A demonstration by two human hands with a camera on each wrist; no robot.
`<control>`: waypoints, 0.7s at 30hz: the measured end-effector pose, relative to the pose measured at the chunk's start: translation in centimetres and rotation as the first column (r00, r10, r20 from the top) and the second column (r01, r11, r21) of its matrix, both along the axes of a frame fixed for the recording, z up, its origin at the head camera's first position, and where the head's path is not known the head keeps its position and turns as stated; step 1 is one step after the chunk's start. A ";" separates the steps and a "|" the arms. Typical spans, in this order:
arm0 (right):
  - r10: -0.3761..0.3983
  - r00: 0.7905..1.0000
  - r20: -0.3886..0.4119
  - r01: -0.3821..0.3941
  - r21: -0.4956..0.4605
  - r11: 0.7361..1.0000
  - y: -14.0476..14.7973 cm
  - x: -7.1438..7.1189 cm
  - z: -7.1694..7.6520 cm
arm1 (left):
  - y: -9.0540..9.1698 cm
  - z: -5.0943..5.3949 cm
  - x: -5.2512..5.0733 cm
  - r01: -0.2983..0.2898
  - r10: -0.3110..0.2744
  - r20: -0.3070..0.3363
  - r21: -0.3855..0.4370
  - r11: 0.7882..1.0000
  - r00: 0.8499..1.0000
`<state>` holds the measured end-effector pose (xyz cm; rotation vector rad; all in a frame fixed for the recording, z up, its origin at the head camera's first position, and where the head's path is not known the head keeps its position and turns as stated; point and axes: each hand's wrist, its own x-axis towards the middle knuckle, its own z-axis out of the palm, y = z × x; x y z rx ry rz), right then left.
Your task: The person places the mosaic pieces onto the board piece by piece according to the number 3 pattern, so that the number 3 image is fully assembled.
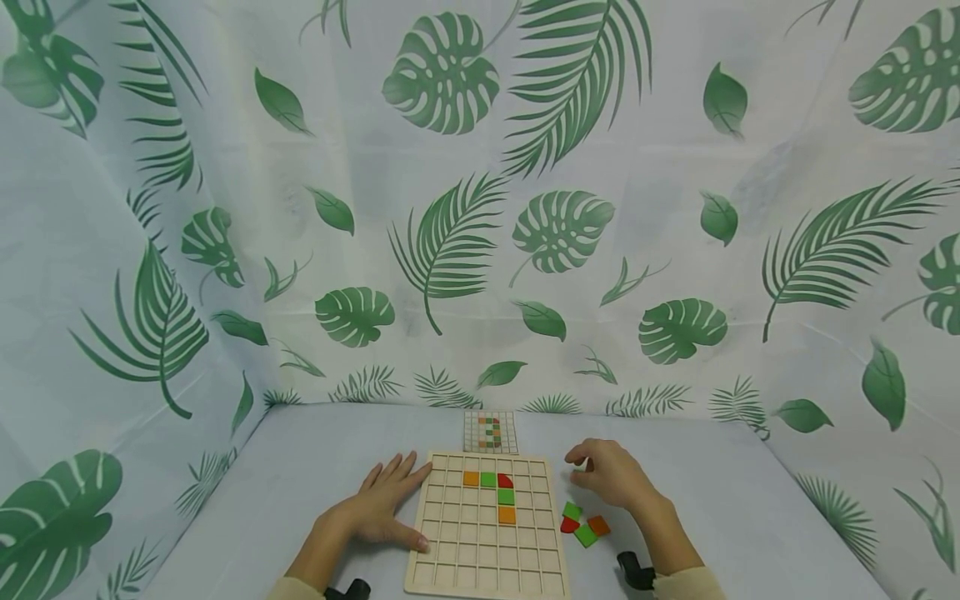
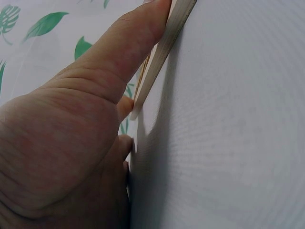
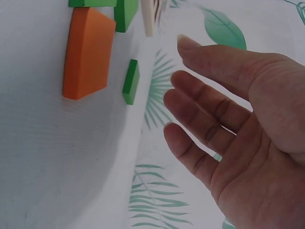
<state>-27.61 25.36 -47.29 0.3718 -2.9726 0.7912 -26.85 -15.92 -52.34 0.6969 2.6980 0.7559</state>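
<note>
A square wooden grid board [image 1: 457, 533] lies flat on the table with orange, green and red tiles in an angled line. Its left edge is touched by my left hand [image 1: 382, 504], fingers spread and thumb [image 2: 128, 43] resting on the rim. To the right of the board hovers my right hand [image 1: 611, 473], fingers loosely bent with nothing between them. Below it lie a green tile [image 1: 572, 511], a red rounded tile [image 1: 570, 525], an orange tile [image 1: 598, 525] and another green tile [image 1: 585, 536]. A separate green tile [image 3: 131, 82] stands out in the right wrist view.
Behind the board lies a small pattern card [image 1: 491, 432] printed with a grid and coloured shapes. A leaf-patterned cloth [image 1: 480, 250] hangs at the back and sides of the pale table [image 1: 337, 433]. Black wrist devices [image 1: 636, 572] are at both wrists.
</note>
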 end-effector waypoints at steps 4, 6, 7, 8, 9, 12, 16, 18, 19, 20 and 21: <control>-0.017 1.000 -0.002 0.017 0.005 1.000 0.0 0.0 -0.1 | 0.0 -0.1 0.0 -0.002 0.002 0.003 -0.003 1.000 1.000; -0.020 1.000 -0.003 0.020 0.005 1.000 0.0 0.0 -0.2 | 0.0 -0.1 0.0 0.001 -0.001 0.002 -0.003 1.000 1.000; -0.022 1.000 -0.002 0.022 0.006 1.000 0.0 0.0 -0.2 | 0.0 -0.1 0.0 0.002 -0.002 0.001 -0.003 1.000 1.000; -0.026 1.000 0.001 0.026 0.009 1.000 0.0 0.0 -0.2 | 0.0 -0.1 0.0 0.004 -0.004 0.001 -0.004 1.000 1.000; -0.031 1.000 0.006 0.030 0.013 0.999 0.0 -0.1 -0.3 | 0.0 -0.1 0.0 0.004 -0.004 0.000 -0.004 1.000 1.000; -0.043 0.999 0.021 0.042 0.021 0.999 0.0 -0.1 -0.4 | 0.0 0.0 0.0 0.003 -0.003 0.000 -0.005 1.000 1.000; -0.051 0.998 0.040 0.049 0.034 0.998 -0.1 -0.2 -0.5 | 0.1 0.2 0.2 -0.007 0.007 0.005 -0.004 1.000 1.000; -0.054 0.998 0.045 0.052 0.046 0.998 -0.1 -0.2 -0.6 | 0.1 0.3 0.3 -0.011 0.011 0.007 -0.005 1.000 1.000; -0.055 0.997 0.045 0.053 0.056 0.997 -0.1 -0.3 -0.6 | 0.2 0.4 0.3 -0.014 0.014 0.007 -0.007 1.000 1.000; -0.060 0.997 0.049 0.057 0.062 0.996 -0.1 -0.3 -0.7 | 0.2 0.4 0.4 -0.016 0.016 0.008 -0.007 1.000 1.000; -0.060 0.997 0.048 0.056 0.070 0.996 -0.1 -0.3 -0.8 | 0.3 0.5 0.4 -0.016 0.016 0.008 -0.007 1.000 1.000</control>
